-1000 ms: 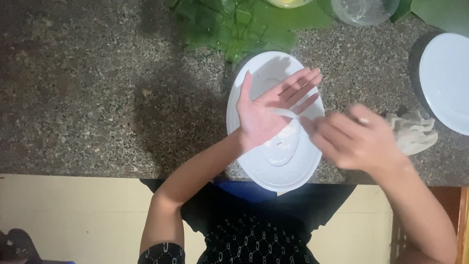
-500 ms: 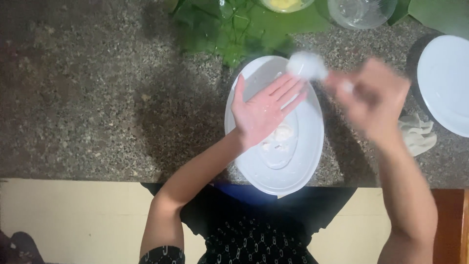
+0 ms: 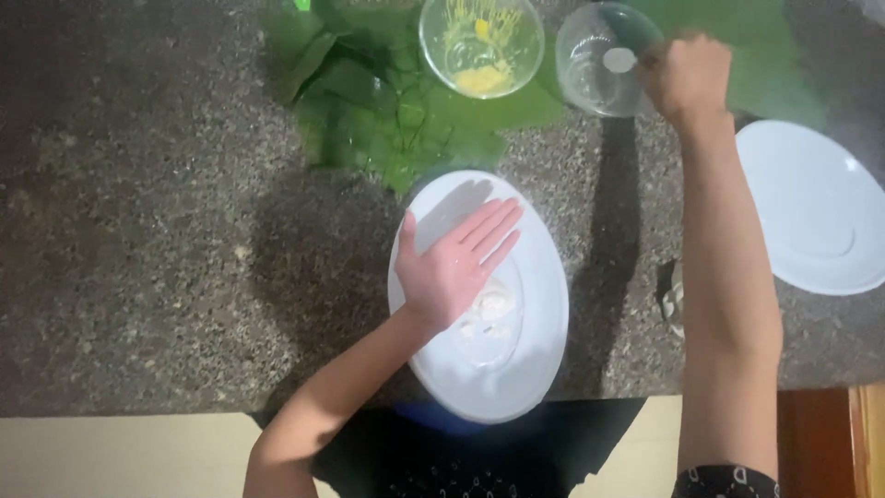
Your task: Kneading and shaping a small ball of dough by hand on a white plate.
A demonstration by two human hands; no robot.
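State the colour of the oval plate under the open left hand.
White, plain with no pattern. The oval plate under the left hand shows clearly in the head view.

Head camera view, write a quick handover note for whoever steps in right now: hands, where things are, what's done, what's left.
Left hand: open, palm up, over the white oval plate, which holds pale white bits.
Right hand: reaching into the clear glass bowl, closed around something; what it grips cannot be told.
Nearby: glass bowl with yellow residue on green leaves; second white plate at right.
Done: some white bits on the oval plate.
Left: nothing wrapped in the leaves yet.
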